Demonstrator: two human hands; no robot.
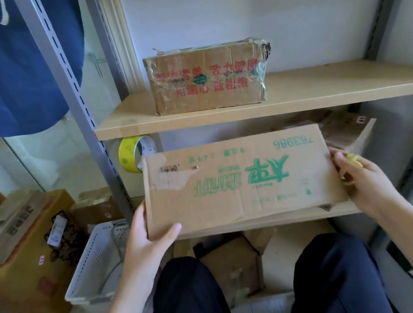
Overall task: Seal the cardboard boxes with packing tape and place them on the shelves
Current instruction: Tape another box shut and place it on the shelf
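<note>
While 2 hands [148, 239] [359, 179] grip 1 box [239, 181], 1 taped box [206, 78] sits above.

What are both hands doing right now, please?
Left hand: grips the lower left corner of the green-printed box.
Right hand: fingers on the box's right edge, curled round something yellow.

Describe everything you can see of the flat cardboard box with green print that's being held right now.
The flat brown cardboard box with green print has characters and the number 763986 that read upside down from this view. Its top face has torn patches at the left where the surface paper has peeled. It lies roughly level over the lower wooden shelf. The left hand grips its near left corner, thumb on top; the right hand holds its right edge. A yellow tape roll stands behind its far left corner.
</note>
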